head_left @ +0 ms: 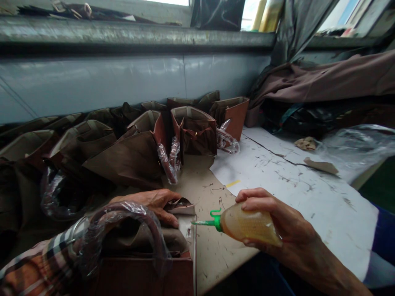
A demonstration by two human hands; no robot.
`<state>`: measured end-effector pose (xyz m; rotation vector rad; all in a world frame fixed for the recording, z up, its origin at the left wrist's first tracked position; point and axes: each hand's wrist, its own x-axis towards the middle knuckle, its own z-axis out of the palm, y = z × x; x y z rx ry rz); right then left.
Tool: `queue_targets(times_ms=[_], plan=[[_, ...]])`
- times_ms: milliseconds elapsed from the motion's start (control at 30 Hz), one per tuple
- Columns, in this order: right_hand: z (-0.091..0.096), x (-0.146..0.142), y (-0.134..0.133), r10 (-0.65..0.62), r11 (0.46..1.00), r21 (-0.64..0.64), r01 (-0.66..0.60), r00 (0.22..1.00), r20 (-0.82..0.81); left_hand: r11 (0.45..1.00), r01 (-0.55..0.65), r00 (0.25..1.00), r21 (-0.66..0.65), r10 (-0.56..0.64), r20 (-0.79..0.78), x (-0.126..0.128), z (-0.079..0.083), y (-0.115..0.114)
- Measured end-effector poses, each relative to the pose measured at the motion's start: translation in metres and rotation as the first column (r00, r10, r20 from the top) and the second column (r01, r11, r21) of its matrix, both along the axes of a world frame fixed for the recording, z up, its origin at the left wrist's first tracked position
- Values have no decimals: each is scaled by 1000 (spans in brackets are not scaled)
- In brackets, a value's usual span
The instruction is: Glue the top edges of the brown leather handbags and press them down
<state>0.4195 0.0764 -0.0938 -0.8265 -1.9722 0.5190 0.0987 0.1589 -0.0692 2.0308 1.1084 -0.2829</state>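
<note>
- Hands: apart, with the tip of the bottle's nozzle and a strip of the bag's edge between them.
- Left hand (148, 205): closed on a folded flap (180, 206) at the top edge of a brown bag (145, 273). The fingers (171, 218) curl over the bag's rim. A plaid sleeve (40, 257) covers the forearm.
- Right hand (279, 218): wrapped around a translucent squeeze bottle (249, 225), held on its side. Contents are amber.
- Bottle: green collar (217, 222) and thin green nozzle (205, 223). The nozzle points left, its tip just beside the bag's pale inner edge. Contact cannot be told.
- Bag in hand: stands at the near edge of the view, partly cut off by the frame. Its handle (123, 213) is sleeved in clear plastic and arches beside the left wrist.
- Other bags: a crowded row of brown bags (194, 131) stands open along the far wall, several with plastic-wrapped handles (226, 140).
- Work surface: a tan board (210, 263) with dark scuffs and streaks runs under the right hand. A white sheet (293, 197) lies to its right, streaked with dark marks, with a small yellow mark (233, 183) at its edge.
- On the sheet: two tan scraps (321, 165).
- Far right: a clear plastic bag (354, 144) and a brown cloth (324, 78).
</note>
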Motion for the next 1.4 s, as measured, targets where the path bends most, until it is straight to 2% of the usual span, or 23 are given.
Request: queue_targets(times_ms=[133, 400, 533, 700, 833, 967, 1100, 1167, 1267, 1400], plan=[[-4, 0, 5, -1, 999, 48, -1, 999, 45, 999, -26, 1000, -34, 26, -15, -1, -2, 3], [-7, 2, -4, 41, 998, 38, -44, 995, 92, 999, -52, 995, -6, 51, -83, -12, -22, 12], [-8, 1, 1, -13, 997, 82, 8, 998, 55, 999, -25, 999, -31, 24, -45, -11, -24, 15], [-11, -1, 9, 23, 998, 63, -27, 998, 66, 998, -36, 999, -47, 35, -10, -10, -23, 16], [-14, 0, 3, 54, 998, 30, -56, 996, 77, 994, -18, 1000, -108, 19, 7, -9, -30, 21], [-14, 0, -6, 74, 996, 39, -78, 994, 83, 995, -3, 999, -99, 0, -32, -6, -31, 23], [-11, -2, -10, 90, 995, 42, -95, 990, 106, 985, -31, 999, -172, 37, 36, -3, -25, 20], [-10, -2, -13, 107, 992, 48, -114, 988, 114, 986, -49, 997, -158, 57, 43, -5, -26, 19], [-11, 0, -19, 133, 989, 41, -140, 982, 132, 986, -46, 997, -160, 56, 62, -10, -34, 22], [-12, 5, -29, 165, 986, 12, -168, 976, 140, 956, -7, 979, -294, 67, 194, -14, -46, 27]])
